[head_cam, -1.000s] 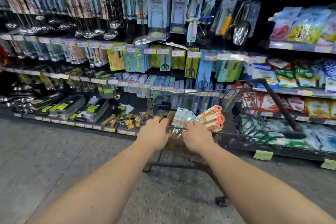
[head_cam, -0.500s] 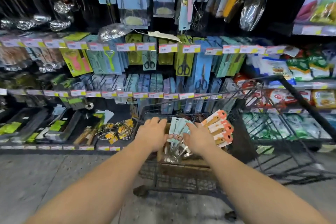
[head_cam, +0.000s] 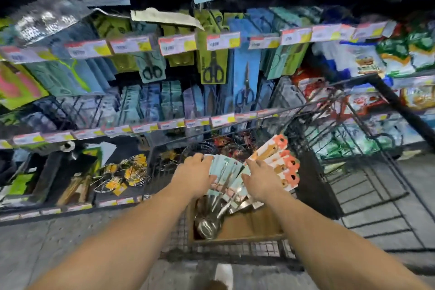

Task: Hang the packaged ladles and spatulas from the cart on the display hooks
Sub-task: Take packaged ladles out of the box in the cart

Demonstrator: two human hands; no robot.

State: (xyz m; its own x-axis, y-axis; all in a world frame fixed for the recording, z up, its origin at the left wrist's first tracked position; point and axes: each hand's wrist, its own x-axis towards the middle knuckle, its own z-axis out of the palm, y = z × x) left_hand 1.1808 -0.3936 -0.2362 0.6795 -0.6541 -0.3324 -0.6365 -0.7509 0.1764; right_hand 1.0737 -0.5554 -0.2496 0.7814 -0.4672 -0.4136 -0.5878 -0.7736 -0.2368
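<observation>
A black wire cart [head_cam: 313,186] stands in front of me with a cardboard box [head_cam: 249,226] inside. A fanned bundle of packaged ladles on pale teal cards [head_cam: 227,172] leans out of the box, steel bowls [head_cam: 208,223] hanging low. Beside them fan out the orange-topped packaged spatulas [head_cam: 283,160]. My left hand [head_cam: 194,175] rests on the left side of the teal cards. My right hand [head_cam: 261,178] lies on the cards' right side, against the orange packs. The grip of each hand is hidden under the fingers.
The display wall [head_cam: 211,82] with hooks of carded scissors and tools and rows of price tags [head_cam: 179,45] rises just beyond the cart. A low shelf [head_cam: 77,183] at left holds wire racks and trays. Snack bags [head_cam: 400,59] fill shelves at right. My shoe [head_cam: 223,275] shows below.
The view has closed in on the cart and tilted down. Both hands have stayed on the fanned packages, and the ladle bowls and the box now show below them.
</observation>
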